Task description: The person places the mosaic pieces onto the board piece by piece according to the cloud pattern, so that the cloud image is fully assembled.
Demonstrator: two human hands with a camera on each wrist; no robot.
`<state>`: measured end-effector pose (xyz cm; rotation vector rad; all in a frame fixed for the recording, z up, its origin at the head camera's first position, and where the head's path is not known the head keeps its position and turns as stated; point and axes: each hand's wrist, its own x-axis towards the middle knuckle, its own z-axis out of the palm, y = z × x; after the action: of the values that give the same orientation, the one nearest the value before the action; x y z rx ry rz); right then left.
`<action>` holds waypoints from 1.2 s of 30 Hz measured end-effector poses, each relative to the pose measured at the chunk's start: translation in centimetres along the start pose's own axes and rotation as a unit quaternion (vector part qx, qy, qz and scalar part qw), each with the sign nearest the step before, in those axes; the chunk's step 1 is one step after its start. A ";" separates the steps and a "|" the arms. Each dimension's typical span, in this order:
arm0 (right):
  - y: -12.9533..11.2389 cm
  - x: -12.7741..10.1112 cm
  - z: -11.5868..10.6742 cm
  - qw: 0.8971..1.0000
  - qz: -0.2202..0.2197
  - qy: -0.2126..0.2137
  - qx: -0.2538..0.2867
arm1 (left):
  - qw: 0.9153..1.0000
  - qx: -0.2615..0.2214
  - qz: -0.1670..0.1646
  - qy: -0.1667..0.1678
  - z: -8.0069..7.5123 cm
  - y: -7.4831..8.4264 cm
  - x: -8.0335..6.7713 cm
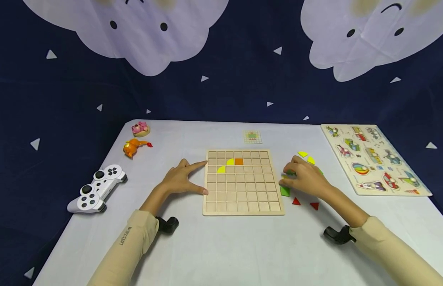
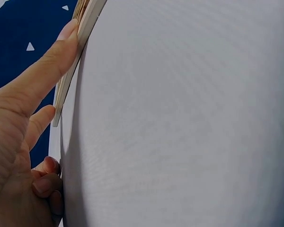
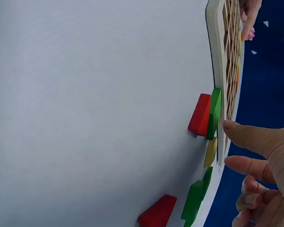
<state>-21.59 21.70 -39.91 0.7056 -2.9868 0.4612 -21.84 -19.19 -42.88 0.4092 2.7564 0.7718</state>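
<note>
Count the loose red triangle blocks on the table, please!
2: one red triangle lies just right of the gridded board, the other farther right. More could hide under the right hand.

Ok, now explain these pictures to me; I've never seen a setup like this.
There is no machine here, just a person's left hand and right hand, both bare. The wide picture comes from a camera on the head; the other two, from cameras on each wrist. On the white table lies a gridded wooden board with two yellow pieces and an orange square in it. Loose pieces, including red triangles, lie to its right. A game controller, small toys, a pattern card and a picture puzzle lie around it. The left hand touches the board's left edge. The right hand is over the loose pieces and seems to hold nothing.
</note>
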 end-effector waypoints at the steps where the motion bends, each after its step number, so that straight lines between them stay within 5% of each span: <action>1: 0.0 -0.1 0.0 1.000 0.006 0.000 -0.004 | 1.000 0.000 0.001 0.000 0.0 0.0 0.0; 25: 0.3 -0.7 1.3 0.999 0.034 0.015 0.038 | 1.000 0.005 -0.006 0.003 -0.3 -0.3 -0.4; 36: -0.6 0.2 1.5 0.999 0.010 0.040 0.021 | 1.000 0.006 0.000 0.003 -0.1 0.0 -0.1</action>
<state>-21.44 20.62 -41.17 0.6440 -2.9192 0.5429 -21.74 -19.31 -42.81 0.4109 2.7675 0.7594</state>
